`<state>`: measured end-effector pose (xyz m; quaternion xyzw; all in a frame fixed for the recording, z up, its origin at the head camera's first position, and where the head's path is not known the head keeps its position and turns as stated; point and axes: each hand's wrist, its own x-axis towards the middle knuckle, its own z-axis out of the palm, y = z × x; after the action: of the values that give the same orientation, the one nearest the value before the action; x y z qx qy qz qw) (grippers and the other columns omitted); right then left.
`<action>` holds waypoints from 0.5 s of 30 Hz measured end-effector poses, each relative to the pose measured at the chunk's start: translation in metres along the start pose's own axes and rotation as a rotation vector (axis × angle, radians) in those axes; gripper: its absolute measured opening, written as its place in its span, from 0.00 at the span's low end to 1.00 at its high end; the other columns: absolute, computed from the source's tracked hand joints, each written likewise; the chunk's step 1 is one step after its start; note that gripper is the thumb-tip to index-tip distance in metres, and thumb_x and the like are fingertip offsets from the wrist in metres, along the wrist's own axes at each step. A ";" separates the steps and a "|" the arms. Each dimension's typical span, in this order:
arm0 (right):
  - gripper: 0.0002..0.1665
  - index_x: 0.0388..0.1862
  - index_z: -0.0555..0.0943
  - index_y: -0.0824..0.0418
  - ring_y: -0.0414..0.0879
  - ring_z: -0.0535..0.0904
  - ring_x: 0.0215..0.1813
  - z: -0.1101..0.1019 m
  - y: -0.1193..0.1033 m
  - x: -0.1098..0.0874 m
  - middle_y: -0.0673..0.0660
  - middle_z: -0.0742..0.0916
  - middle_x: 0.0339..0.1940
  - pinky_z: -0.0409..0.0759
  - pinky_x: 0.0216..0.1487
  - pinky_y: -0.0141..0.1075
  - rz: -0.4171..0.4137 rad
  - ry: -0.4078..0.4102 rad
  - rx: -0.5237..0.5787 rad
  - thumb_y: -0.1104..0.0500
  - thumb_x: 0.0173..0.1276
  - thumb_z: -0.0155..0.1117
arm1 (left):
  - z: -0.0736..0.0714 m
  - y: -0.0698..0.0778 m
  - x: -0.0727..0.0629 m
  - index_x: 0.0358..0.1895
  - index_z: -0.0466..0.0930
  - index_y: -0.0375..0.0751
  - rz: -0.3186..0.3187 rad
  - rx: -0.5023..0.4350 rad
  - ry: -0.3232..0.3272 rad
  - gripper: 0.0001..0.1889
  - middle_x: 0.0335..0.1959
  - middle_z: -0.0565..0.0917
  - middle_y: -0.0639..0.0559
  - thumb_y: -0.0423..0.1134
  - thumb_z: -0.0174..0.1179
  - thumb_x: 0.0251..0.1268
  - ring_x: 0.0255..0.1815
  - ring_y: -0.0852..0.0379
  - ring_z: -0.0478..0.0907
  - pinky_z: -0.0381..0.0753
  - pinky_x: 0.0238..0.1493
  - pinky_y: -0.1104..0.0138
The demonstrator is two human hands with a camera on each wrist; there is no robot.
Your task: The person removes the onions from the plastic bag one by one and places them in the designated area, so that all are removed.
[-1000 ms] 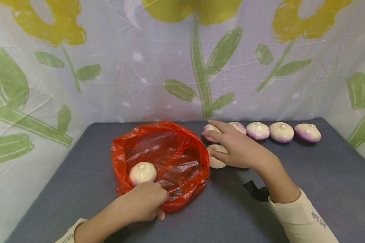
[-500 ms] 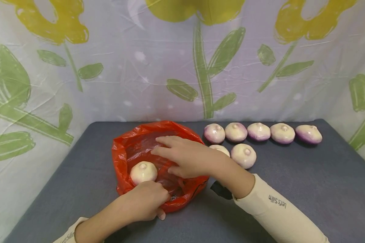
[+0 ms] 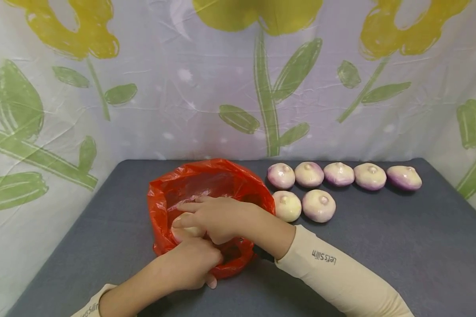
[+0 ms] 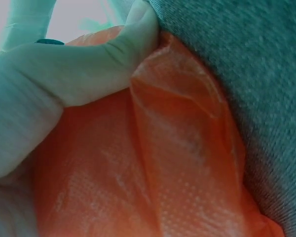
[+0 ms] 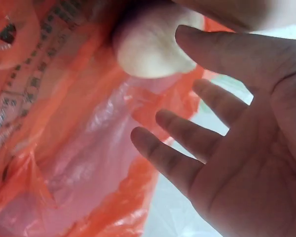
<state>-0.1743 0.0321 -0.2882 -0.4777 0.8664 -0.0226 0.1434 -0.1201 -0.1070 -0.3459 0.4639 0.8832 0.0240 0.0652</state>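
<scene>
A red plastic bag (image 3: pixel 156 207) stands with its mouth wide on the dark table. My left hand (image 3: pixel 188 264) grips its near rim, the thumb (image 4: pixel 89 69) lying over the plastic in the left wrist view. Inside the bag, against its left side, sits a pale onion (image 3: pixel 191 230) with a purple underside. My right hand (image 3: pixel 222 218) reaches over the rim above this onion, its fingers stretched out and spread. In the right wrist view, the right thumb (image 5: pixel 202 44) overlaps the onion's edge, while the other visible fingers (image 5: pixel 163 158) lie apart from it.
Several onions (image 3: pixel 339 174) form a back row on the table's right half. Two more onions (image 3: pixel 319 205) lie in front of them, close beside the bag. A flower-printed cloth (image 3: pixel 174 110) hangs behind the table.
My right hand has moved left and down from the onions beside the bag into the bag's mouth, over the onion inside. My left hand has stayed at the near rim.
</scene>
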 end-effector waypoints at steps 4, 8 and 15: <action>0.42 0.73 0.72 0.37 0.38 0.63 0.74 0.004 0.002 0.001 0.41 0.69 0.76 0.68 0.67 0.40 -0.017 -0.011 0.069 0.66 0.64 0.69 | 0.000 0.000 0.001 0.25 0.81 0.49 0.012 0.013 0.004 0.16 0.18 0.71 0.63 0.48 0.80 0.38 0.23 0.63 0.67 0.72 0.31 0.65; 0.27 0.66 0.78 0.43 0.38 0.73 0.63 0.006 0.005 0.002 0.44 0.78 0.65 0.70 0.64 0.35 -0.089 0.038 0.052 0.61 0.70 0.65 | 0.001 -0.001 0.001 0.23 0.80 0.50 0.011 0.004 0.002 0.16 0.16 0.68 0.64 0.48 0.80 0.38 0.22 0.63 0.64 0.70 0.30 0.66; 0.16 0.60 0.81 0.50 0.40 0.75 0.47 0.012 0.008 0.006 0.48 0.82 0.47 0.74 0.52 0.29 -0.205 0.172 -0.037 0.54 0.77 0.56 | 0.000 -0.002 0.001 0.24 0.80 0.49 -0.007 -0.031 -0.021 0.15 0.16 0.66 0.64 0.48 0.79 0.42 0.21 0.63 0.62 0.67 0.29 0.67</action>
<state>-0.1804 0.0329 -0.3019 -0.5625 0.8225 -0.0621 0.0566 -0.1222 -0.1071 -0.3461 0.4602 0.8834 0.0326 0.0819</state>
